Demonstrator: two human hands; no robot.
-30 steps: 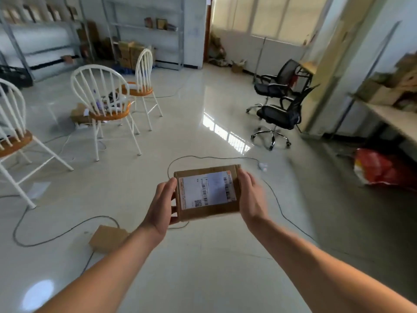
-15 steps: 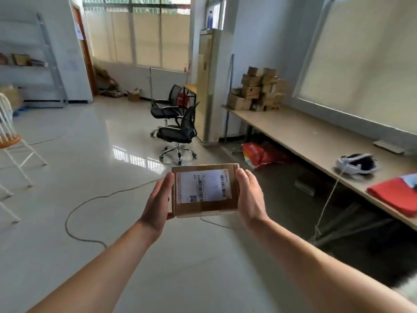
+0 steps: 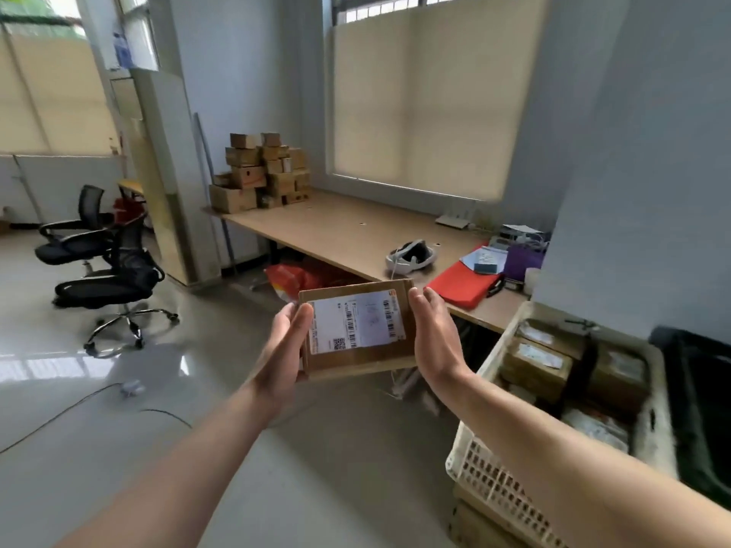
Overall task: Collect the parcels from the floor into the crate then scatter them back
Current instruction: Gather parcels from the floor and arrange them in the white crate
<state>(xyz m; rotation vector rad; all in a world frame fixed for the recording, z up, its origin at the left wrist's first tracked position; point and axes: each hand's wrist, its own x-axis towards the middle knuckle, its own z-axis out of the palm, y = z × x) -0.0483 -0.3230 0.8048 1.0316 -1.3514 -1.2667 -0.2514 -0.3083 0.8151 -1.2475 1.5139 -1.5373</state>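
You hold the parcel [image 3: 356, 326] in mid-air at the centre of the frame, label facing up. Your left hand [image 3: 285, 342] grips its left edge, thumb on top and fingers curled beneath. Your right hand [image 3: 433, 338] presses flat against the right edge, fingers straight. The white crate [image 3: 486, 476] sits at lower right with other parcels [image 3: 538, 365] inside. Behind, the surface [image 3: 348, 231] carries a headset [image 3: 411, 257], a red folder [image 3: 461, 284] and stacked boxes [image 3: 261, 172]. Office chairs [image 3: 106, 267] stand on the floor [image 3: 316, 468] at left.
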